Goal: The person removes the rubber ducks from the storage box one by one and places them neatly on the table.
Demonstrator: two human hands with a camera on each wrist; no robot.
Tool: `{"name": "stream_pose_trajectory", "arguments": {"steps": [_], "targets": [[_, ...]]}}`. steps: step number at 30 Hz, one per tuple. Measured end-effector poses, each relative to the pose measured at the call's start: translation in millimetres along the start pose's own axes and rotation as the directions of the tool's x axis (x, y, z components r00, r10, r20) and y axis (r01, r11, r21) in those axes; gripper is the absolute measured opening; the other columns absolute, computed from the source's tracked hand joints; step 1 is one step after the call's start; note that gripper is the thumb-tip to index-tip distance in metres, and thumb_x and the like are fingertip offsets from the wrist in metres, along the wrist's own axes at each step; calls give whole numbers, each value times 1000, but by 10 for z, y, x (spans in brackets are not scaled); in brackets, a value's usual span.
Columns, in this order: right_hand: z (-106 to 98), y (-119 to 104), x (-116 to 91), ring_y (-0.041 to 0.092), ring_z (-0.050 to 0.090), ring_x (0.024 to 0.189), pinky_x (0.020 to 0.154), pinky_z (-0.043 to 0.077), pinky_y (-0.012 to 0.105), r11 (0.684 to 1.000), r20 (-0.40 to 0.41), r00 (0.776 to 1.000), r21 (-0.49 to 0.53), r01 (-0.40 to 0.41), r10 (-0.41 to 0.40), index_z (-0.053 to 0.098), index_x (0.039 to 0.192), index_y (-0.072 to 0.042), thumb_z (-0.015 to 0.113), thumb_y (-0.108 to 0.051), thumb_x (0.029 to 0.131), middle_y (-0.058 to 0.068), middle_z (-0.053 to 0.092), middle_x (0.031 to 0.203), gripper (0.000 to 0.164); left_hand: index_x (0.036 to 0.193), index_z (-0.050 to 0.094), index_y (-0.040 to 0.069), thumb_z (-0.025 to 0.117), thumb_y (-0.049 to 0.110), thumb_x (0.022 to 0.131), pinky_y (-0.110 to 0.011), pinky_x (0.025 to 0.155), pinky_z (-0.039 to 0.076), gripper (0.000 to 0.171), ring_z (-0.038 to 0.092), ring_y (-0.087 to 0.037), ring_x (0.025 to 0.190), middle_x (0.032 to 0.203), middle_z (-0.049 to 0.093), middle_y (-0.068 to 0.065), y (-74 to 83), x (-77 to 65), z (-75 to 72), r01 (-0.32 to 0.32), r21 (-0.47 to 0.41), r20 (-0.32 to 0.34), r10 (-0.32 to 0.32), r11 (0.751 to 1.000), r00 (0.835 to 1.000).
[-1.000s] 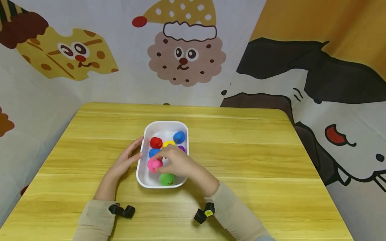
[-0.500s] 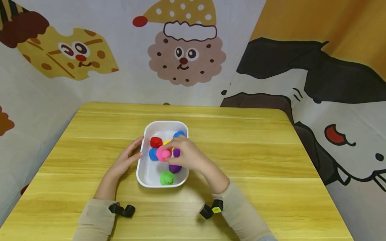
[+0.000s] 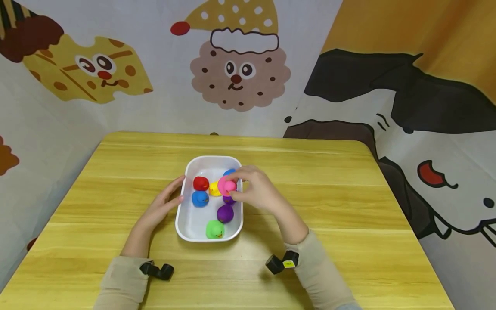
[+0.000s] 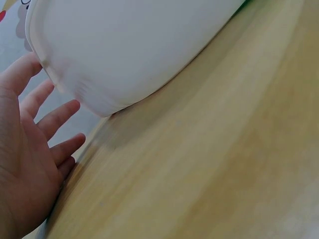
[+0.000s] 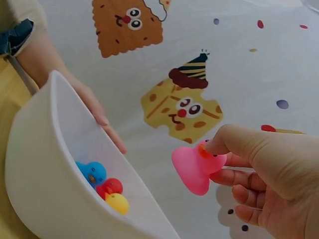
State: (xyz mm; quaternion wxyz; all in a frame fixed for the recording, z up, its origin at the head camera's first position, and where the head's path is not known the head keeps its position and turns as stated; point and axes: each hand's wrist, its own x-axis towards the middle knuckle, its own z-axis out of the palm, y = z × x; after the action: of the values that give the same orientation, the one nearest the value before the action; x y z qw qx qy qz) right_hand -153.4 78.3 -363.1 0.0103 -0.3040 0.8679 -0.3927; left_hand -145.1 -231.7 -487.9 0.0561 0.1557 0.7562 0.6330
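I have the pink duck point(image 3: 224, 185) above the white tray point(image 3: 191, 221), beside its right rim, nearer the far right corner. Its beak faces the desk point(image 3: 329, 193)'s near edge; its long axis I can't settle. The right hand point(image 3: 260, 189) pinches it between thumb and fingers, reaching in from the near right, lower fingers loosely bent. The left hand point(image 3: 159, 206) grips nothing, fingers spread at the tray's left rim. Left of the pink duck, inside, sits a yellow duck point(image 3: 215, 188).
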Motion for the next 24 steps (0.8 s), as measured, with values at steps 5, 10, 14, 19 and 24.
{"name": "stream_pose_trajectory", "arguments": {"steps": [5, 10, 14, 19, 24], "targets": [[-74, 69, -32, 20, 53, 96, 80, 47, 36, 999, -33, 998, 12, -44, 44, 72, 109, -11, 78, -11, 76, -6, 63, 95, 33, 150, 32, 10, 56, 8, 96, -55, 110, 14, 59, 22, -31, 140, 152, 30, -14, -12, -3, 1, 5, -3, -9, -5, 1000, 1000], [-146, 165, -57, 14, 50, 93, 80, 46, 35, 999, -61, 997, 5, -46, 47, 73, 108, -12, 79, -14, 76, -8, 63, 93, 33, 150, 32, 11, 56, 9, 96, -55, 110, 15, 59, 22, -31, 140, 153, 29, -14, -9, -3, -3, 11, 1, -13, -11, 1000, 1000], [-216, 259, -57, 16, 52, 92, 80, 45, 36, 999, -78, 996, -5, -39, 38, 73, 107, -13, 79, -15, 75, -8, 63, 91, 32, 150, 32, 11, 57, 10, 96, -54, 110, 14, 59, 22, -31, 140, 152, 30, -14, 5, -8, 5, 23, 0, -13, -23, 1000, 1000], [-302, 369, -50, 19, 55, 91, 80, 46, 37, 999, -95, 995, -14, -36, 34, 74, 106, -10, 79, -14, 76, -6, 65, 91, 31, 150, 32, 11, 57, 10, 96, -54, 110, 14, 60, 22, -31, 140, 152, 30, -14, 14, -13, 12, 28, 0, -14, -28, 1000, 1000], [-352, 501, -48, 18, 54, 91, 80, 46, 35, 999, -107, 993, -21, -47, 44, 74, 105, -10, 78, -12, 76, -4, 65, 91, 30, 150, 32, 11, 57, 11, 96, -55, 110, 14, 60, 21, -31, 140, 152, 29, -15, 18, -12, 9, 26, -4, -15, -26, 1000, 1000]]}}
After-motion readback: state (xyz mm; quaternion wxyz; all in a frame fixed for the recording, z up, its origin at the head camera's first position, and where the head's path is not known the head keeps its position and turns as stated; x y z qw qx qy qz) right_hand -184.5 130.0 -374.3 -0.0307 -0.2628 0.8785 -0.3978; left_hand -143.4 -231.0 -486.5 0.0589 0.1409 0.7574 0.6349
